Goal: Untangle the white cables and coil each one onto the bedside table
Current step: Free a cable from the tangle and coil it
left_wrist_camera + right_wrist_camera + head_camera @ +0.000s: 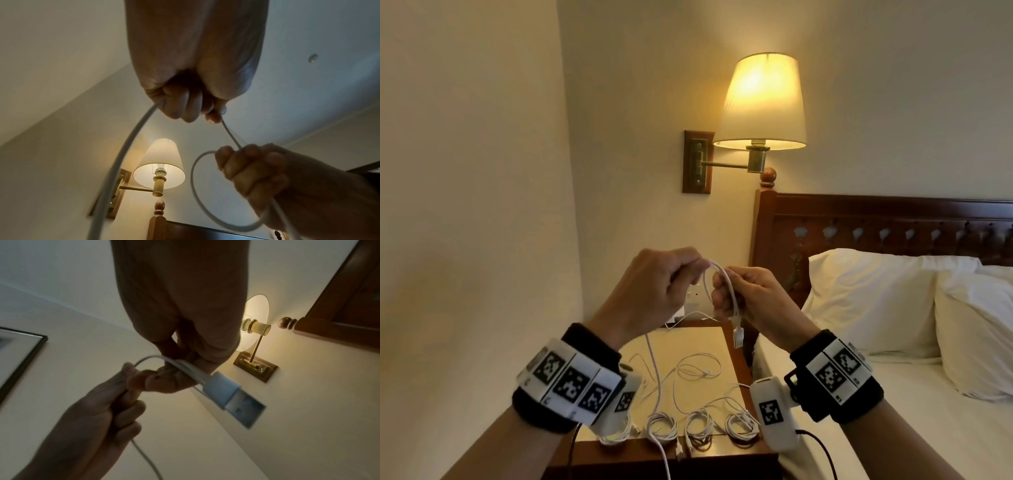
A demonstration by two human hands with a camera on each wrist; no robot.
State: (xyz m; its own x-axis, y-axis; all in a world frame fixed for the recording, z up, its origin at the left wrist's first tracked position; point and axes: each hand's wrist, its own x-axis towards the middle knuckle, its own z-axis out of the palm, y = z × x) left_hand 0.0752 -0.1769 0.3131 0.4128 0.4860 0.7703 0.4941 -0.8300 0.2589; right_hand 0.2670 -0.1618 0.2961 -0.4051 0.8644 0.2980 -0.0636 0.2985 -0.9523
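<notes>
Above the cream-topped wooden bedside table (717, 346), my left hand (654, 291) and my right hand (751, 301) both curl their fingers around one thin white cable (726, 284), held in the air between them. My right hand pinches a small loop of it near the white-sleeved metal USB plug (232, 395), which hangs below my fingers, while the rest trails from my left hand down to the table. On the table's near edge lie four coiled white cables (700, 425) in a row, with loose white cables (697, 371) farther back; a lit cream-shaded wall lamp (762, 102) hangs beyond.
</notes>
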